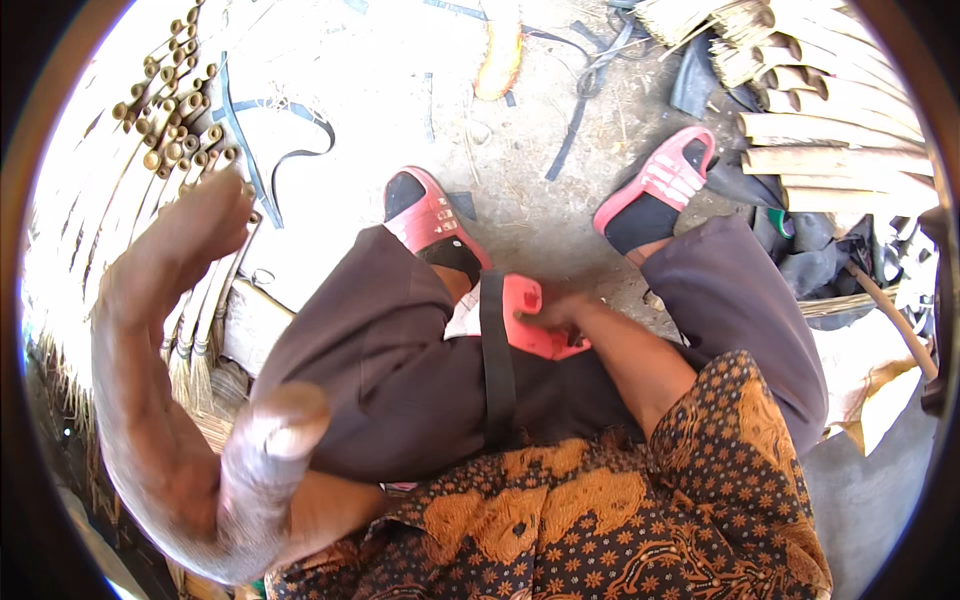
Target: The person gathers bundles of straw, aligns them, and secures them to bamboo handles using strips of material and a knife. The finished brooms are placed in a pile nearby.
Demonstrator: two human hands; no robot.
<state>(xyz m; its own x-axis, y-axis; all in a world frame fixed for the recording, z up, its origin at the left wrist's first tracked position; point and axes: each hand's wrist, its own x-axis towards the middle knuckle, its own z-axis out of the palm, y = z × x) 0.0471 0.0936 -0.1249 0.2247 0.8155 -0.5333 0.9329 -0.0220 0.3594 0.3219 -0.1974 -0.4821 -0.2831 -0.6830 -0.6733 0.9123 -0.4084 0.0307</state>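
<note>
- Nearest the camera, the left hand [190, 510] is held raised and blurred; its thumb and bent finger are spread widely apart, and nothing is seen gripped between them.
- By the right hand [562, 314], lower and between the legs, the pink piece [523, 292] is touched at its right side; the fingers are curled, and the piece appears to be held, though how firmly cannot be told.
- The pink piece is located over the lap, with a black strap [497, 375] along its left edge; whether the two are joined cannot be made out.
- The step in hand is judged to be the steadying of the pink piece and strap by one hand; for the next move, a lowered left hand and a kept right-hand hold seem to be called for.
- Bundled stalks [180, 130] are set at the left, and dark strips [575, 130] are strewn on the ground [520, 190].
</note>
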